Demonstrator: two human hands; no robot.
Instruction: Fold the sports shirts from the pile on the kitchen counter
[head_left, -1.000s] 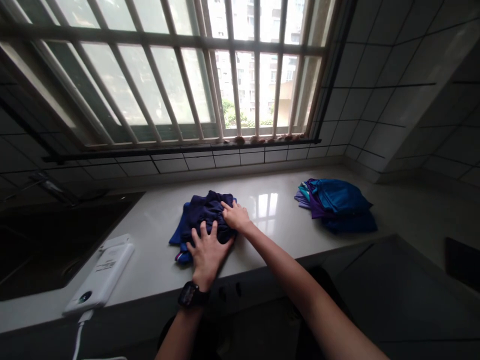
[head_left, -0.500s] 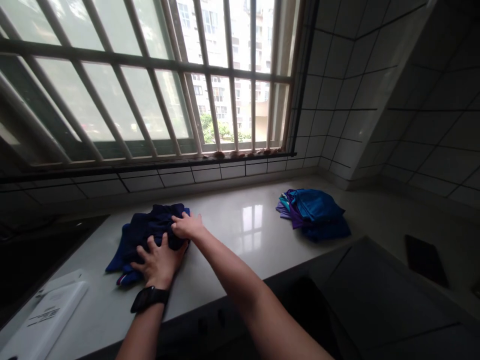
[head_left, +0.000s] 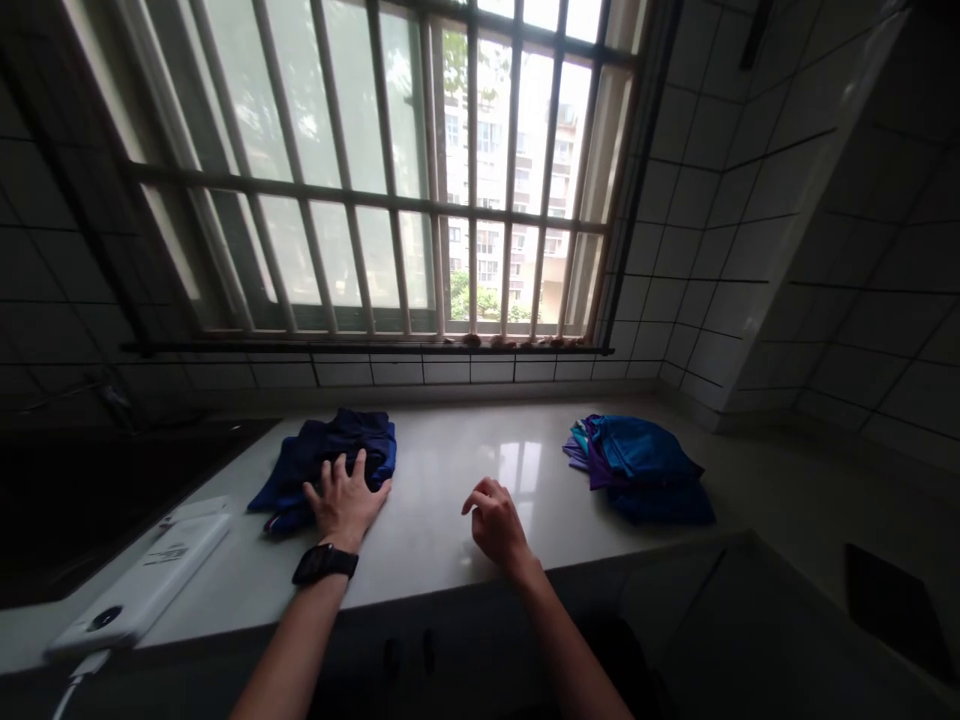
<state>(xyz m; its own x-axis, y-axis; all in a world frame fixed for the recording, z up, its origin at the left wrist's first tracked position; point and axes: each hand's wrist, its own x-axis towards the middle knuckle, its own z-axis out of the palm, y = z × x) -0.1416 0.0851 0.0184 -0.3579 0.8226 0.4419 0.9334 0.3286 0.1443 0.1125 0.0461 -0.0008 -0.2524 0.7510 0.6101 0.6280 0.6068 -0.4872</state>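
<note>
A dark blue cloth lies crumpled on the pale counter under a barred window. My left hand, a black watch on its wrist, lies flat on the cloth's near edge with the fingers spread. My right hand hovers over the bare counter to the right of the cloth, fingers loosely curled and holding nothing. A stack of folded blue and purple cloths rests further right.
A white box-shaped device with a cable lies at the counter's left front. A dark sink or hob is set into the counter at left. Tiled walls close the right side. A dark flat object lies at the far right.
My right hand has come off the dark blue cloth and drawn back to the right over the counter. My left hand stays flat on the cloth. The camera has tilted up.
</note>
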